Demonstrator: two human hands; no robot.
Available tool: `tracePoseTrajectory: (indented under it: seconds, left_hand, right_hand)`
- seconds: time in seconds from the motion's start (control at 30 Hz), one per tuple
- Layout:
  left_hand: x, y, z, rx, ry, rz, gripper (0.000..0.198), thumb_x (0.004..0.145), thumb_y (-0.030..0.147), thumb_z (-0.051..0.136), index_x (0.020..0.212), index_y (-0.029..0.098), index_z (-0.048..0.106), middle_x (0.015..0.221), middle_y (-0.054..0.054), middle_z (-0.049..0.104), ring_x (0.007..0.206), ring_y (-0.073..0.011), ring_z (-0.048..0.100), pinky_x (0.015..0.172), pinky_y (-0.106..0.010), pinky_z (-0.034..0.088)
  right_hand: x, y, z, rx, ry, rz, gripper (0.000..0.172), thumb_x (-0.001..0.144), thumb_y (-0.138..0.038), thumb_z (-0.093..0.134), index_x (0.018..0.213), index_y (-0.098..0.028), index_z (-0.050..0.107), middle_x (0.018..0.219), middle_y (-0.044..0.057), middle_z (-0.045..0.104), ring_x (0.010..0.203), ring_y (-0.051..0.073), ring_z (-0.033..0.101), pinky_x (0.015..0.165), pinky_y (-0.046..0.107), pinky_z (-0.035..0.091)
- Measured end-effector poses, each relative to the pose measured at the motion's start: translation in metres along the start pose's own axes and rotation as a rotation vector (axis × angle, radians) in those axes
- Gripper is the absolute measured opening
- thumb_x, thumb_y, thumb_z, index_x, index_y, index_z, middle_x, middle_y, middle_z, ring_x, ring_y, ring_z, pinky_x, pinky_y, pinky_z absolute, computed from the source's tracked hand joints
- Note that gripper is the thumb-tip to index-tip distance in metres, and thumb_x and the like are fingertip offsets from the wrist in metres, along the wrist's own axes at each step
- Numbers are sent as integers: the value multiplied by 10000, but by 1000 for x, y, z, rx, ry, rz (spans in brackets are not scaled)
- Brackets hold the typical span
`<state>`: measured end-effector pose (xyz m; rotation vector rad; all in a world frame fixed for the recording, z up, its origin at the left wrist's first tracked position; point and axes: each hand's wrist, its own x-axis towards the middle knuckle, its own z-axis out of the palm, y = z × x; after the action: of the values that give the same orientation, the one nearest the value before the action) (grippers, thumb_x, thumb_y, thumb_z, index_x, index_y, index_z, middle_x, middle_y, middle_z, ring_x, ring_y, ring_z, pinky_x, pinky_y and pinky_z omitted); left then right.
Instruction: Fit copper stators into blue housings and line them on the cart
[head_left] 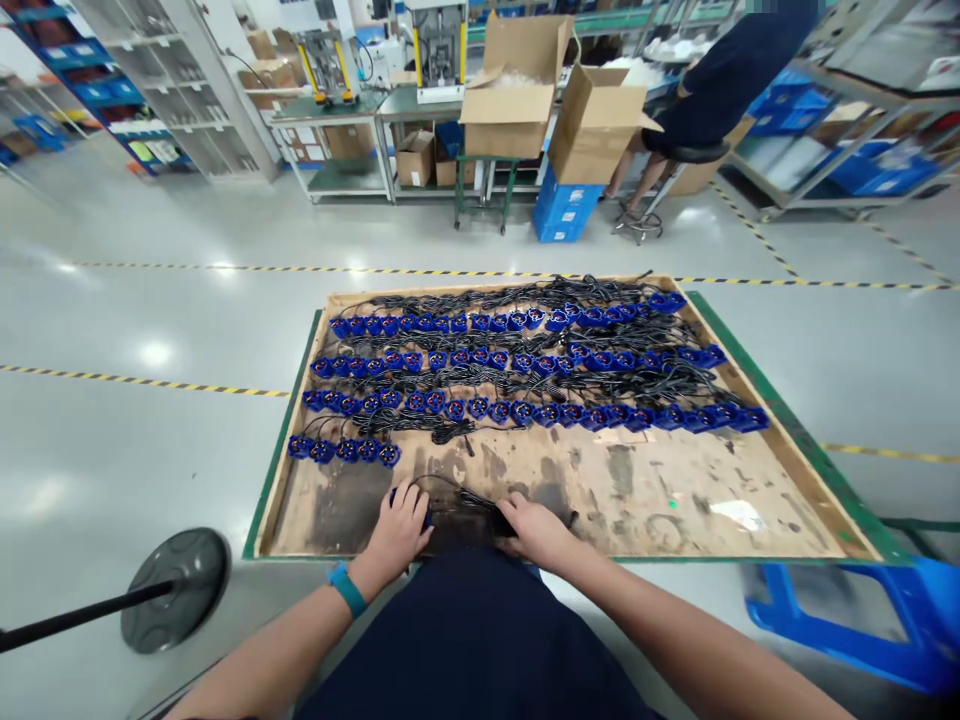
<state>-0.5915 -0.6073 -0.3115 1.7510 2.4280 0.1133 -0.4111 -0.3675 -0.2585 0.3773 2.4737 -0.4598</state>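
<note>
A wooden board (675, 500) with a green edge lies on the floor in front of me. Rows of blue plugs (525, 365) with black cables (600, 295) cover its far half. My left hand (397, 530), with a teal wristband, rests at the board's near edge, fingers curled over a blue plug. My right hand (536, 530) is closed on the black cable bundle (469, 505) that runs between both hands. A short row of blue plugs (341, 450) lies just beyond my left hand.
A black round stand base (176, 585) with a pole sits at the left. A blue plastic stool (855, 620) stands at the right. Open cardboard boxes (517, 90), workbenches and a seated person (720, 90) are at the back. Yellow-black floor tape (150, 380) crosses the grey floor.
</note>
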Motion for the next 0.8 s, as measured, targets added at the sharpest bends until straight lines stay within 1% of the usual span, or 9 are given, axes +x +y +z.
tracePoseTrajectory:
  seconds: [0.13, 0.23, 0.3, 0.4, 0.5, 0.57, 0.67, 0.7, 0.8]
  left_hand:
    - [16, 19, 3, 14, 68, -237, 390, 921, 348, 611, 1265, 164, 620, 1389, -209, 576, 1391, -395, 444, 1009, -559, 478]
    - [45, 33, -1, 8, 82, -362, 383, 938, 353, 598, 1257, 141, 619, 1378, -220, 582, 1375, -409, 453, 1000, -573, 489]
    - [64, 38, -6, -7, 82, -415, 457, 937, 387, 615, 1300, 110, 589, 1404, -234, 560, 1381, -417, 444, 1032, -578, 474]
    - [79, 34, -15, -33, 56, -402, 661, 881, 450, 702, 1401, 92, 506, 1495, -241, 479, 1430, -413, 388, 1095, -555, 436]
    - [77, 9, -24, -18, -39, -253, 790, 818, 372, 786, 1485, 139, 433, 1569, -208, 415, 1443, -370, 392, 1103, -489, 439]
    - [71, -13, -30, 28, -103, -102, 802, 802, 289, 797, 1507, 181, 431, 1584, -185, 416, 1417, -350, 436, 1102, -483, 435]
    - [66, -37, -37, 97, -118, 127, 788, 765, 234, 809, 1487, 245, 496, 1555, -152, 481, 1348, -345, 518, 1139, -537, 382]
    - [68, -42, -38, 111, -107, 167, 774, 741, 226, 821, 1460, 265, 538, 1524, -141, 523, 1311, -345, 552, 1150, -551, 365]
    - [90, -53, -35, 56, -63, 154, 642, 705, 231, 815, 1316, 362, 668, 1257, -22, 737, 1215, -305, 627, 1145, -507, 375]
  right_hand:
    - [31, 18, -44, -104, 170, -174, 173, 900, -142, 562, 1025, -150, 681, 1058, 140, 649, 970, 262, 625, 868, 362, 459]
    - [57, 32, -78, -138, 298, -195, 211, 951, -130, 496, 1013, -155, 696, 1041, 140, 659, 1018, 274, 589, 939, 401, 421]
    - [64, 37, -89, -147, 349, -146, 280, 960, -104, 455, 1119, -132, 684, 1120, 178, 653, 1102, 310, 553, 978, 447, 393]
    - [59, 31, -79, -109, 412, -84, 329, 988, -148, 444, 1258, -110, 629, 1258, 213, 612, 1189, 334, 509, 1002, 466, 384]
    - [50, 8, -49, 14, 355, -105, 327, 991, -339, 554, 1246, -149, 631, 1170, 158, 658, 1082, 298, 587, 939, 408, 445]
    - [50, -15, -31, 100, 302, -127, 480, 921, -498, 660, 1268, -169, 612, 1119, 132, 677, 1018, 286, 631, 899, 388, 482]
    - [59, -56, -18, 175, 326, -72, 744, 765, -668, 757, 1282, -161, 591, 1149, 148, 677, 1032, 306, 655, 890, 404, 522]
    - [66, -68, -19, 182, 332, -26, 734, 745, -683, 761, 1234, -156, 612, 1139, 153, 679, 1008, 306, 665, 855, 406, 539]
    - [105, -82, -31, 176, 294, 40, 444, 840, -575, 675, 1003, -162, 670, 983, 116, 718, 815, 267, 685, 680, 376, 551]
